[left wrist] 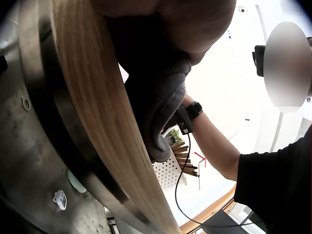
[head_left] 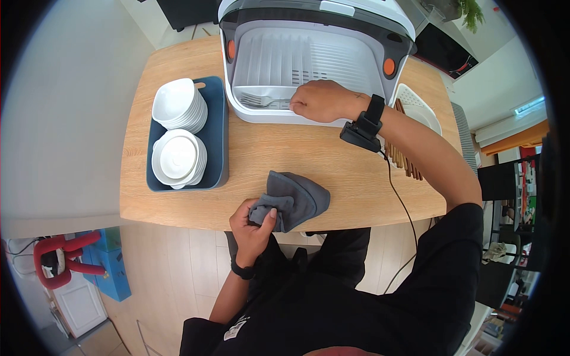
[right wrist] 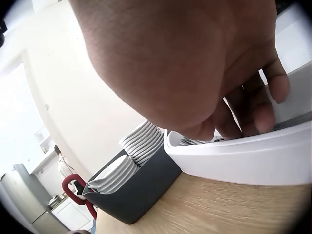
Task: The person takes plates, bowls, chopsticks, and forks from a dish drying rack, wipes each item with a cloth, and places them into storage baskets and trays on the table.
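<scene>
In the head view, my left hand [head_left: 252, 232] grips a dark grey cloth [head_left: 304, 200] near the table's front edge, thumb on top. The left wrist view shows the bunched cloth [left wrist: 158, 92] below the hand [left wrist: 175, 22]. My right hand [head_left: 323, 101] is over the front cutlery compartment of a white dish cabinet [head_left: 267, 117]. Metal forks [head_left: 255, 100] lie there, tines to the left, their handle ends partly hidden by the hand. In the right wrist view that hand's [right wrist: 180, 63] bent fingers point down behind the white rim [right wrist: 234, 158]; whether they hold anything is hidden.
A blue-grey bin [head_left: 218, 136] with stacked white bowls [head_left: 174, 104] and dishes [head_left: 178, 157] stands at the left of the wooden table [head_left: 267, 145]. On the right are a white perforated basket [head_left: 436, 123] and brown chopsticks [head_left: 409, 169]. A black cable [head_left: 405, 207] hangs from the right wrist device.
</scene>
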Demonstrator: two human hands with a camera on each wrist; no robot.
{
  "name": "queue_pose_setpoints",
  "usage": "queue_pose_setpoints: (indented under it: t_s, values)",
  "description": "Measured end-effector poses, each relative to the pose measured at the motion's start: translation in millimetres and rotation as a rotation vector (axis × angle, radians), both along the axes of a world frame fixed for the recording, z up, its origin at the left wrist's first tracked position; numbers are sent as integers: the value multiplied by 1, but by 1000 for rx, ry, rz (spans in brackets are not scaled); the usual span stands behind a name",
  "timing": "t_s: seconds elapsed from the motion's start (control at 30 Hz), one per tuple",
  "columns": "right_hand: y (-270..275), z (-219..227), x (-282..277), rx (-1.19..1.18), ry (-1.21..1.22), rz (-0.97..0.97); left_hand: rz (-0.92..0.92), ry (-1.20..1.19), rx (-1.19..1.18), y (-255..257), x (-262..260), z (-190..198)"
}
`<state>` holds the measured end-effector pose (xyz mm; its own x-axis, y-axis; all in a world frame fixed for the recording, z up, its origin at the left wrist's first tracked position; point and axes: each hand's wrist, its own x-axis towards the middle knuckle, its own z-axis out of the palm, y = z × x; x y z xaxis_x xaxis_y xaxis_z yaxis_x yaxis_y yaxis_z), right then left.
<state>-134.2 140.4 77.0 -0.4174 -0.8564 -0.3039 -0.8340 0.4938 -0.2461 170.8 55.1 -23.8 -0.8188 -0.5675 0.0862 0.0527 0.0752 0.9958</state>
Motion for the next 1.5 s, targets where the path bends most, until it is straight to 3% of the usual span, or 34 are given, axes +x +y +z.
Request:
queue_pose_setpoints:
  t_s: [0.17,0.37,0.57,0.83,1.17,1.27,1.37,1.43,1.5]
  values:
    - [-7,9,6,6,78,-11,2,-8,-8,0,1,-1]
    - [-4,1,3,-126,-12,-25,-2,-5,-14,0,0,3]
    - [-5,10,9,15,62,-55,6,7,12,1,-1,4]
    - [4,0,-4,-185,-81,-67,-1,17,24,1,-1,1]
    - [6,4,-9,-232,-215,-116,-1,16,-9,0,-1,4]
    - [6,12,-8,-231,-99,-167,-5,15,1,0,-1,3]
    - [7,18,-6,-85,106,-226,-4,20,-8,0,-1,4]
    - [12,14,-6,-41,337,-86,-4,23,-11,0,-2,4]
    - [13,11,-5,-16,339,-79,-7,24,3,0,-2,3]
